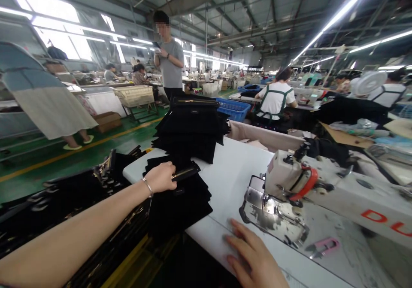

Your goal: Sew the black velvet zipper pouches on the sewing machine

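Observation:
My left hand (162,177), with a bracelet at the wrist, is closed on the zippered edge of a black fabric piece (180,202). This piece lies on top of a fanned pile at the left end of the white sewing table (238,159). Behind it rises a taller stack of similar black pieces (193,125), the top one showing a gold zipper and a small label. Fingers spread, my right hand (249,256) is over the table's front edge, holding nothing. To its right stands a white sewing machine (283,180) with a metal plate and a red part.
Pink-handled thread snips (325,248) lie by the machine. More black zippered pieces (80,193) are heaped at the left, beside a yellow frame (131,264). A blue basket (233,109) stands behind the stack. One person (172,60) stands beyond; another person (277,97) sits at a machine.

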A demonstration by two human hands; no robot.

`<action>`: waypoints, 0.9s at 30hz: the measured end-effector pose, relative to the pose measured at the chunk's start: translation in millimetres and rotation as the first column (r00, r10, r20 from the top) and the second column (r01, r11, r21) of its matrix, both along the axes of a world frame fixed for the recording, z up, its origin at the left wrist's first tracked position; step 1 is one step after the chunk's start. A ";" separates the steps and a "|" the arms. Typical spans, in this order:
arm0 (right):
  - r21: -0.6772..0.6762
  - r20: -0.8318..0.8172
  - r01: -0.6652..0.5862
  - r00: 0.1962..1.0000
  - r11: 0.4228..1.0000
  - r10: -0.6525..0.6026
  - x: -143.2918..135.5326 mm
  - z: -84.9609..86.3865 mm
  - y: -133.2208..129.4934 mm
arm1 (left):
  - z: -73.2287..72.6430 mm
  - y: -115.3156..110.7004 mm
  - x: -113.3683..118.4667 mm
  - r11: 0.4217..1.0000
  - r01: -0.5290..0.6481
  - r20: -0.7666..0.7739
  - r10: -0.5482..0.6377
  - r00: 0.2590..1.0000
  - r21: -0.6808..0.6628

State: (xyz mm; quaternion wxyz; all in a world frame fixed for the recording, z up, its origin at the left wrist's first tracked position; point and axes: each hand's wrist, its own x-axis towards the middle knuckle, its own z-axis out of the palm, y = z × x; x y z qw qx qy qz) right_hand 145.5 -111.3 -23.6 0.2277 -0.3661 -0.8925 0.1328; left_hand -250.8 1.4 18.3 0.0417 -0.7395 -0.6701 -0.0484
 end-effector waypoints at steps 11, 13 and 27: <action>0.163 -0.031 0.043 0.999 0.986 -0.039 25.3 -12.9 -5.5 | 26.7 -38.5 17.2 0.929 0.153 -0.019 -0.156 0.988 0.338; 0.144 -0.040 0.048 0.998 0.988 -0.042 22.4 -13.9 -3.7 | 35.9 -48.5 24.7 0.899 0.171 -0.005 -0.185 0.983 0.402; -0.036 -0.440 0.276 0.858 0.960 -0.264 -11.1 87.8 -13.6 | 58.3 -119.0 152.1 0.864 0.467 0.945 0.030 0.324 -0.188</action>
